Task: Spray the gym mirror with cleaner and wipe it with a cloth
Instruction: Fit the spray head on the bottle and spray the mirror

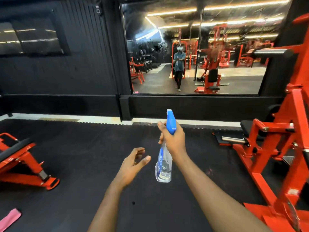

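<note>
The right hand (173,139) grips the neck of the spray bottle (164,158), fingers curled around it just below the trigger head, with the index finger raised along the left side of the head. The left hand (132,163) holds nothing; its fingers are loosely curled and slightly apart, thumb extended toward the bottle, close beside it but not touching. The bottle is held upright in mid-air above the black floor mat (83,148), in front of the person. Its body is clear plastic with a blue-and-white label on the left face and a small amount of clear liquid near the base. The trigger head is blue with a pale nozzle tip pointing up and away toward the wall. The mirror (200,52) is mounted on the black wall ahead, well apart from the bottle. Its glass shows streaks and haze, heaviest across the upper right, and it reflects ceiling light strips, red machines and the person standing. A pink cloth (10,218) lies on the mat at lower left. A red bench frame (21,164) stands at left, and a red weight machine (275,148) stands at right.
</note>
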Demonstrator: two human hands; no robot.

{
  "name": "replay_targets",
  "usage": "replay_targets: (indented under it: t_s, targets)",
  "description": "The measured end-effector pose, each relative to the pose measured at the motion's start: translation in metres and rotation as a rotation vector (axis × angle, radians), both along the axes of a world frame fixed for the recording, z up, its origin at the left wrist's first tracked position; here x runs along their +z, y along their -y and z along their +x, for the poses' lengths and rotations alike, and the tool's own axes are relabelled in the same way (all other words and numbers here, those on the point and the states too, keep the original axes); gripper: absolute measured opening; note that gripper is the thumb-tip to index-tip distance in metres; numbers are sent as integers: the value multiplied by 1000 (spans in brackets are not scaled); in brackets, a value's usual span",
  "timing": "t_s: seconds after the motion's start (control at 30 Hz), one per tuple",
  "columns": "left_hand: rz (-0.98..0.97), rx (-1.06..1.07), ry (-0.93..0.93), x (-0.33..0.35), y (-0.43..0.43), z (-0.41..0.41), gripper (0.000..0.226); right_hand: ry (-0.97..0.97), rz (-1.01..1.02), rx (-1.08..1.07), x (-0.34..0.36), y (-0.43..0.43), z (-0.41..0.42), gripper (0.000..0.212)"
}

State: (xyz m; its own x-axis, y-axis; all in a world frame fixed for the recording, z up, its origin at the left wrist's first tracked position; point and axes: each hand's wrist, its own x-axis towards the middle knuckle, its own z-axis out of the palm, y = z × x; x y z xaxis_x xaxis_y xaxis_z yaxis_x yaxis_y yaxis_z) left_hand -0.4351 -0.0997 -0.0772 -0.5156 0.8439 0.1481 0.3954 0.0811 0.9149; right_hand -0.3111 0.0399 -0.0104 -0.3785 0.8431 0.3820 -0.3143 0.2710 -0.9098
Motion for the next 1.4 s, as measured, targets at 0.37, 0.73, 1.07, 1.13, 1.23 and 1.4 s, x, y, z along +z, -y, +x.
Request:
replay_targets:
  t_s: [0.37,0.73,1.07,1.13,1.23,1.4]
  targets:
    - [20,84,417,-27,-179,-142,79,-56,-4,120,16,-121,-201,34]
    - [72,75,493,-25,-346,-388,64,4,10,21,34,-269,-449,33]
    - [61,177,396,-50,-525,-576,50,66,-32,8,23,-444,-636,14]
    - [40,197,410,-49,-561,-613,49,74,-36,19,25,-480,-673,15]
    - [33,189,418,-39,-610,-672,48,75,-52,43,35,-535,-736,13]
    - [83,176,517,-27,-678,-782,62,86,-63,76,51,-608,-849,15]
